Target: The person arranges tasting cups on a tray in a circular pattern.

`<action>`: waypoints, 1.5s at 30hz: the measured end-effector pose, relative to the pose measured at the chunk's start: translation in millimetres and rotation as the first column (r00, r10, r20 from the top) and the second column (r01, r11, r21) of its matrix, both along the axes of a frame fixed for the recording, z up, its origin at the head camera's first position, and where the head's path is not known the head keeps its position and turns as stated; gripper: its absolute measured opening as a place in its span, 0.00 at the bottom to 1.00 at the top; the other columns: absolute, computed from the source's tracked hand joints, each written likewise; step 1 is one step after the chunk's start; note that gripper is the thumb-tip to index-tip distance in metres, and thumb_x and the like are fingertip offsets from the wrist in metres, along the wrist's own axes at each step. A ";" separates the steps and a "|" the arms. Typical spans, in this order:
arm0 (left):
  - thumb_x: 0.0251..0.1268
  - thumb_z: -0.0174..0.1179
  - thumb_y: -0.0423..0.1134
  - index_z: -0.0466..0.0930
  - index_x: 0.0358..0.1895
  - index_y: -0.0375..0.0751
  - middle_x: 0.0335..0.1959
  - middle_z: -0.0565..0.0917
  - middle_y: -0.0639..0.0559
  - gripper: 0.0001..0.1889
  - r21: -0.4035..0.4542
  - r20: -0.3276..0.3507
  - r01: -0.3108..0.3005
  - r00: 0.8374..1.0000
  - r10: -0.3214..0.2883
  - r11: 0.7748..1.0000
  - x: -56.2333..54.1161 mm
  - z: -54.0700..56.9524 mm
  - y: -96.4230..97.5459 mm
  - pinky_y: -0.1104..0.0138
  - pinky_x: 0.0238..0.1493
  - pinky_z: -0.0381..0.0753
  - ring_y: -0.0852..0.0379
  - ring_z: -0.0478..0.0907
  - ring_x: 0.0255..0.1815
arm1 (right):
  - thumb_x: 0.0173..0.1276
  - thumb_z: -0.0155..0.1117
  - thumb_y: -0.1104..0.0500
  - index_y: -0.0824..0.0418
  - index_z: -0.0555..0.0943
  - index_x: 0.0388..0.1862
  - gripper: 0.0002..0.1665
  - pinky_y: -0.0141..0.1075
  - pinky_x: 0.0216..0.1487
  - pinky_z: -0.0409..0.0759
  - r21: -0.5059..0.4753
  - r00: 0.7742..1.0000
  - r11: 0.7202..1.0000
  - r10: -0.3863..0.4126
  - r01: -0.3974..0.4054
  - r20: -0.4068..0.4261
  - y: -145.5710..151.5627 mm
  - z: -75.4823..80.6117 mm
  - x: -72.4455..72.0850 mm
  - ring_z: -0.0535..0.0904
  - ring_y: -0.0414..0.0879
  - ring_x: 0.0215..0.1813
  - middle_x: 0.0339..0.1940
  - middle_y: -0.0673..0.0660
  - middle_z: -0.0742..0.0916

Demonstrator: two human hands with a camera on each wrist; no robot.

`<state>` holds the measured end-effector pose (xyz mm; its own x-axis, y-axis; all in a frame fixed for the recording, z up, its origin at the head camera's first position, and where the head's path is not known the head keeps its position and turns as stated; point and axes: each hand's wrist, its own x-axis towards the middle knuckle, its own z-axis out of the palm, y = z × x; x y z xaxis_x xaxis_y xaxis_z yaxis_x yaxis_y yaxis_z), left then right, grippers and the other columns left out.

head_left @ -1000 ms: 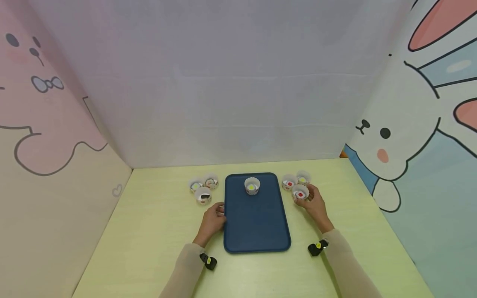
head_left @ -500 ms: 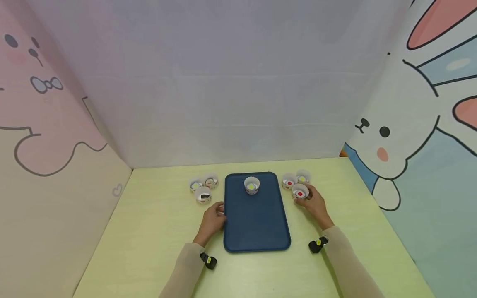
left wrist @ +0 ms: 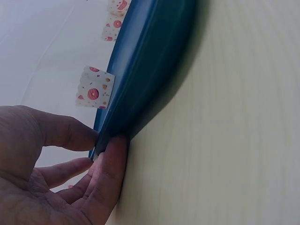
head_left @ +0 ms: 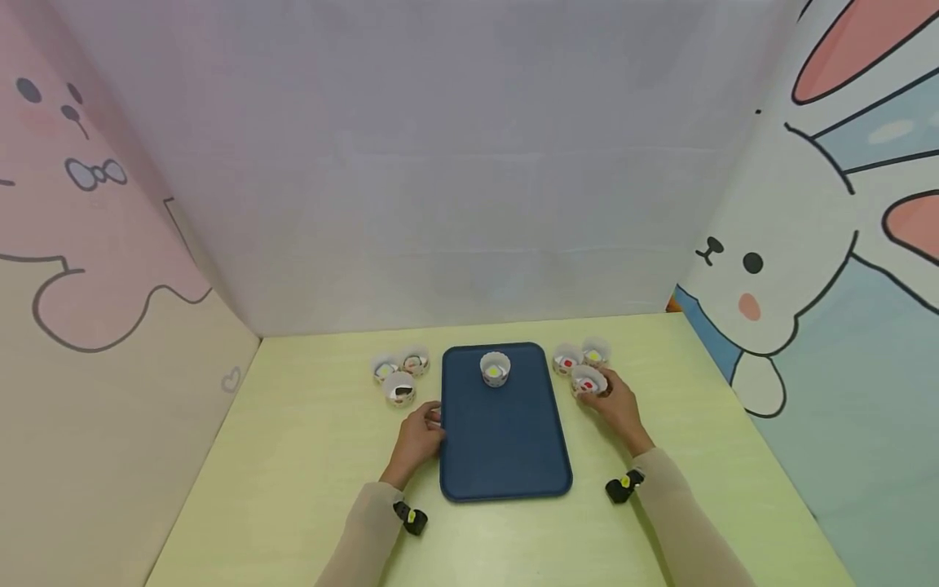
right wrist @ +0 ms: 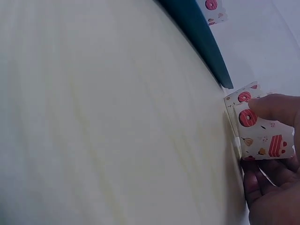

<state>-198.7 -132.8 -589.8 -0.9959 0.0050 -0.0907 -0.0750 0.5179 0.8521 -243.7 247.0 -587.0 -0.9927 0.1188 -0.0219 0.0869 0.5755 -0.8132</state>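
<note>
A dark blue tray (head_left: 506, 440) lies on the table, and one white paper baking cup (head_left: 495, 377) with something yellow inside stands near its far edge. My left hand (head_left: 418, 440) pinches the tray's left rim; in the left wrist view the thumb is above the rim and fingers reach below it. Right of the tray, my right hand (head_left: 619, 408) grips a paper cup (right wrist: 265, 129) printed with doughnuts and cake, thumb on one side and fingers on the other. This cup holds something red and looks tilted. Beside it are two more cups, one with red contents (head_left: 568, 360), one with yellow (head_left: 596, 352).
To the tray's left stand a cup with dark contents (head_left: 400, 390), a cup with yellow contents (head_left: 385, 369) and another cup (head_left: 415, 361) of pale contents. A grey-white wall (head_left: 469, 204) closes off the table's far side. Printed side walls flank the table.
The cup in my right hand has shifted slightly left and tipped a little. My left hand and the tray stay in place. The head view has moved slightly.
</note>
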 end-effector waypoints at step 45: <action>0.49 0.58 0.25 0.75 0.62 0.35 0.43 0.83 0.42 0.30 0.012 0.017 -0.007 1.000 0.007 1.000 0.8 1.6 0.2 0.63 0.34 0.81 0.53 0.83 0.39 | 0.61 0.72 0.55 0.61 0.68 0.68 0.38 0.20 0.45 0.73 -0.152 0.994 0.988 0.004 -0.021 -0.112 -16.7 37.3 25.7 0.77 0.59 0.63 0.62 0.65 0.80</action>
<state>-198.0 -132.6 -588.2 -0.9942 -0.0005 -0.1073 -0.0927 0.5068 0.8571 -218.0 230.3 -549.7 -0.9913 0.1103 0.0714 -0.0150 0.4447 -0.8955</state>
